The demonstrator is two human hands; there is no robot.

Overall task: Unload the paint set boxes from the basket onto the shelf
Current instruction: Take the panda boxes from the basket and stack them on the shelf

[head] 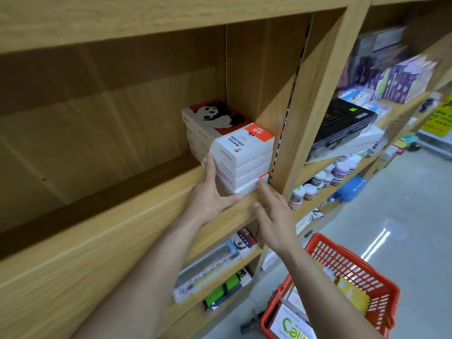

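Both hands (244,199) steadying, perhaps, stacked boxes (241,159)

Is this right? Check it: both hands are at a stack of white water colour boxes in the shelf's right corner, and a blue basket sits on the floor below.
One thing is off: the basket is red, not blue, as the head view shows. The rest holds: the left hand and right hand are at the stack of white water colour boxes in the right corner of the shelf.

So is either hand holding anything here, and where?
Nothing gripped. Left hand lies flat against the front stack's left side; right hand fingertips touch its bottom corner.
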